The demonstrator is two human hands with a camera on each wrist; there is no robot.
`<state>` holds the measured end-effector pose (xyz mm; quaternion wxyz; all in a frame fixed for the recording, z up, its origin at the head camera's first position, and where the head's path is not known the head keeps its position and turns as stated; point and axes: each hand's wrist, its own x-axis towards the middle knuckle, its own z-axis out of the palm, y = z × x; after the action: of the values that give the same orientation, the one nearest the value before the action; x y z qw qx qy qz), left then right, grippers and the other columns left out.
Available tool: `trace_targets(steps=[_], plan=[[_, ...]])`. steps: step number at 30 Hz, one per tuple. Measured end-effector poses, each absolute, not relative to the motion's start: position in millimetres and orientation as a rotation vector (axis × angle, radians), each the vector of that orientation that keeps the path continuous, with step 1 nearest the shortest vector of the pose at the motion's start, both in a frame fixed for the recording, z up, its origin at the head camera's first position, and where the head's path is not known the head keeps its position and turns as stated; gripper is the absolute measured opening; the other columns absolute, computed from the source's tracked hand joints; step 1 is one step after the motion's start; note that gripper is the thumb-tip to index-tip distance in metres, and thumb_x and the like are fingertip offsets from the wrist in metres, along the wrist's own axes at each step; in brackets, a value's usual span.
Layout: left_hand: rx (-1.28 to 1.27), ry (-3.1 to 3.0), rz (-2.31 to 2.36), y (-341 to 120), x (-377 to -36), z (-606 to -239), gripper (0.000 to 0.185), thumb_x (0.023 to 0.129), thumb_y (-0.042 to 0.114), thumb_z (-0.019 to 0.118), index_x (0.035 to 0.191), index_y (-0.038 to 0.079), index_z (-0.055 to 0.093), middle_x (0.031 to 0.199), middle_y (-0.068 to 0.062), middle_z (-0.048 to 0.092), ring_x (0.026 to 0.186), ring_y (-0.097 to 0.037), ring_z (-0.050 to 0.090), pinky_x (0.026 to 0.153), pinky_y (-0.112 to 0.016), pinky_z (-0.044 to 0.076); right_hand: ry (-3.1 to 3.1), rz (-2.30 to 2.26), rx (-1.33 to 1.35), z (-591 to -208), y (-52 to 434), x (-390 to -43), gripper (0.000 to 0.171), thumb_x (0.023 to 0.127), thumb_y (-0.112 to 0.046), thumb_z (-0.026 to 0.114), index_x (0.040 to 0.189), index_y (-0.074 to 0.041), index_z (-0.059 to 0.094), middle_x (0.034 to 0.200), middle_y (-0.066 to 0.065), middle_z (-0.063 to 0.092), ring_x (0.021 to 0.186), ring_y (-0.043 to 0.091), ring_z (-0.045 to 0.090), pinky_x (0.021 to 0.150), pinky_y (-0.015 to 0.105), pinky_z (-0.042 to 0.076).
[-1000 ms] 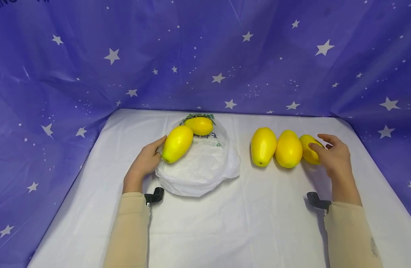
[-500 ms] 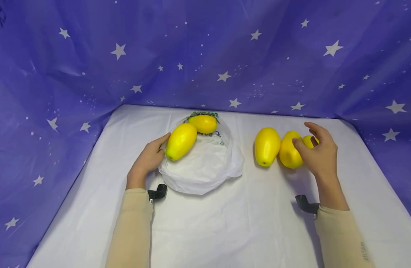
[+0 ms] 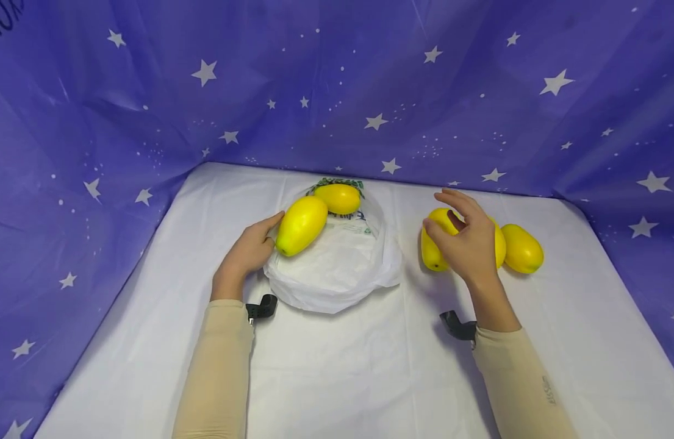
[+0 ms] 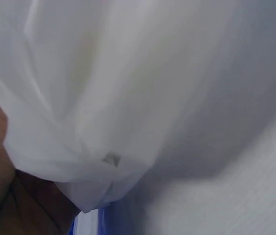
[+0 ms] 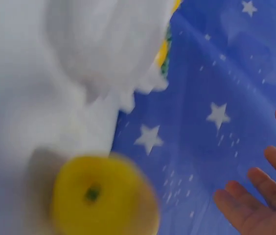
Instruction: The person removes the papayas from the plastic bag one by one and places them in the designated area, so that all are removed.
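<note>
The right hand hovers spread wide above the leftmost loose mango; the left hand rests relaxed against the bag (the right wrist view shows that mango's stem end).

A makeshift recording booth, not a lived-in room: a star-printed purple backdrop wraps from nine to three o'clock around a white-covered table.

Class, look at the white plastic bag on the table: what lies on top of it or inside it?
Two yellow fruits lie at the white plastic bag; the far one sits behind its film. Anything deeper inside is hidden.
</note>
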<state>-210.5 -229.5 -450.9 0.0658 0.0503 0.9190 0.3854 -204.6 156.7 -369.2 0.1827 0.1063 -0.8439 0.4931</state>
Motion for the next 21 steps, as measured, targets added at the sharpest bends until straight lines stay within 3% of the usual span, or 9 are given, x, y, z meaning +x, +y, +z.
trace_targets(steps=[8, 15, 21], plan=[[0.14, 2.76, 1.185, -227.1, -209.0, -452.6, 0.063, 0.094, 0.001, 0.037, 0.154, 0.017, 0.03, 0.156, -0.008, 0.031, 0.143, -0.031, 0.025, 0.117, -0.049, 0.02, -2.337, 1.464, 0.469, -335.4, 109.1, -197.5, 0.036, 0.079, 0.002, 0.073, 0.115, 0.004, 0.068, 0.127, 0.013, 0.06, 0.122, 0.023, 0.052, 0.102, 0.047, 0.046], [0.118, 2.76, 1.189, -227.1, -206.1, -452.0, 0.063, 0.094, 0.002, 0.037, 0.154, 0.019, 0.03, 0.156, -0.007, 0.032, 0.143, -0.029, 0.026, 0.117, -0.05, 0.021, -2.346, 1.479, 0.578, -354.7, 90.2, -221.5, 0.036, 0.081, -0.008, 0.077, 0.116, -0.011, 0.071, 0.121, -0.001, 0.061, 0.116, 0.015, 0.056, 0.098, 0.039, 0.05], [0.13, 2.761, 1.197, -227.7, -206.5, -450.4, 0.063, 0.094, 0.001, 0.037, 0.155, 0.018, 0.03, 0.156, -0.008, 0.032, 0.143, -0.03, 0.025, 0.117, -0.05, 0.02, -2.389, 1.444, 0.64, -358.3, 70.0, -234.1, 0.035, 0.083, -0.017, 0.076, 0.117, -0.014, 0.07, 0.12, -0.003, 0.061, 0.115, 0.015, 0.057, 0.095, 0.037, 0.052]])
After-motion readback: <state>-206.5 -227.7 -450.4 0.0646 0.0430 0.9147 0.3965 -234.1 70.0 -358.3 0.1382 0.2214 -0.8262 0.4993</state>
